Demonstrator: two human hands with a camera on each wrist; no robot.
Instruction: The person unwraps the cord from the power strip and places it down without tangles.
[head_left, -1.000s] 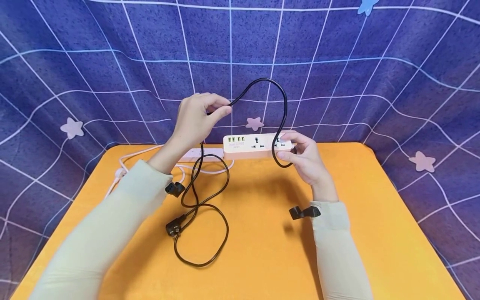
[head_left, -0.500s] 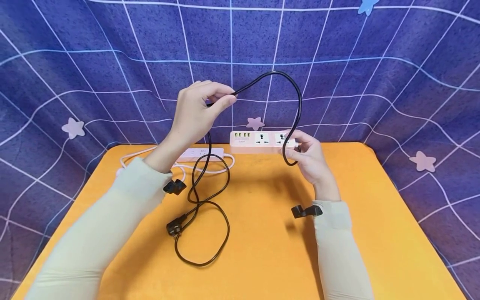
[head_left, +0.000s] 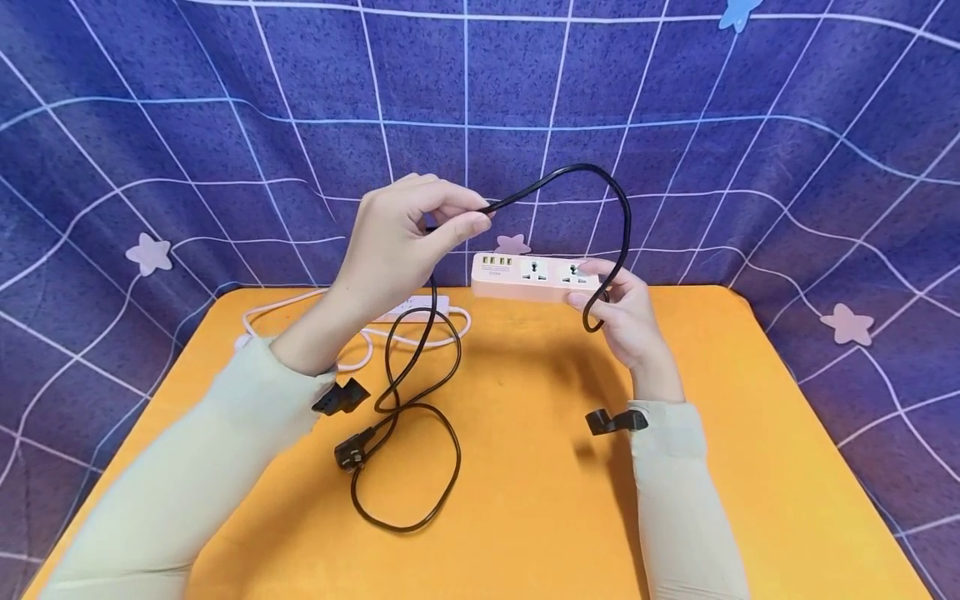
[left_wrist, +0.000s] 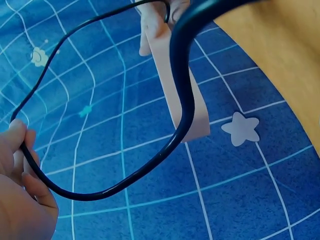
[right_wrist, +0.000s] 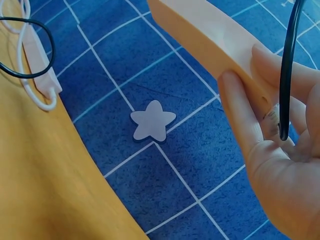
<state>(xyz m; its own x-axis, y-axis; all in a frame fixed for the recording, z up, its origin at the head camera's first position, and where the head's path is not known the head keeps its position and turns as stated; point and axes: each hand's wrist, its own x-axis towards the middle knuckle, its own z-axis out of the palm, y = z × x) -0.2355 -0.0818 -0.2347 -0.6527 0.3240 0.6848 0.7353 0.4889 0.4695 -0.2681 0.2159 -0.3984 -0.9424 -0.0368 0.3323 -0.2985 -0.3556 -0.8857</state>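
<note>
A pink-and-white power strip (head_left: 510, 279) with USB ports and two sockets is held above the back of the table. My right hand (head_left: 628, 325) grips its right end between thumb and fingers, as the right wrist view also shows on the strip (right_wrist: 210, 40). Its black cord (head_left: 628, 218) arches up from that end. Higher and to the left, my left hand (head_left: 408, 242) pinches the cord between thumb and fingers. From there the cord hangs down and lies in loops on the table, ending at a black three-pin plug (head_left: 350, 452).
A second power strip (head_left: 420, 308) with a white cord (head_left: 352, 365) lies at the back left of the orange table (head_left: 525, 500), partly behind the left hand. A blue grid-patterned cloth (head_left: 420, 75) with star shapes stands behind and at both sides.
The power strip and right hand have shifted slightly right. My left hand has moved right along with the cord, rising and then lowering. The plug stays about where it was.
</note>
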